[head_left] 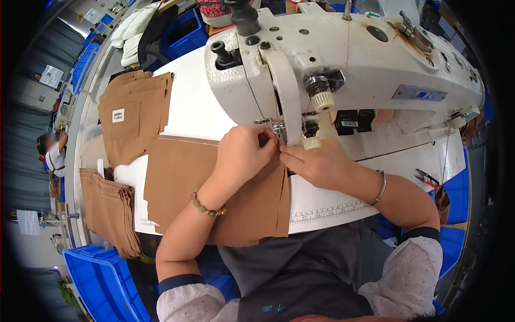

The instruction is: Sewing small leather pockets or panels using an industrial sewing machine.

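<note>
A brown fabric piece [182, 182] lies on the white table under the needle area of a white industrial sewing machine [348, 53]. My left hand [244, 153] is closed at the fabric's upper edge beside the presser foot [277, 129], fingertips pinched at the cloth. My right hand [316, 163], just right of it, has curled fingers gripping the same edge below a cream knob. What exactly lies between the fingertips is partly hidden.
Brown cut pieces [134, 123] and a folded brown stack [107, 209] lie at the left. Blue bins [96, 279] stand around the table. Black-handled snips [426, 178] lie at the right. A co-worker [53, 155] sits at the far left.
</note>
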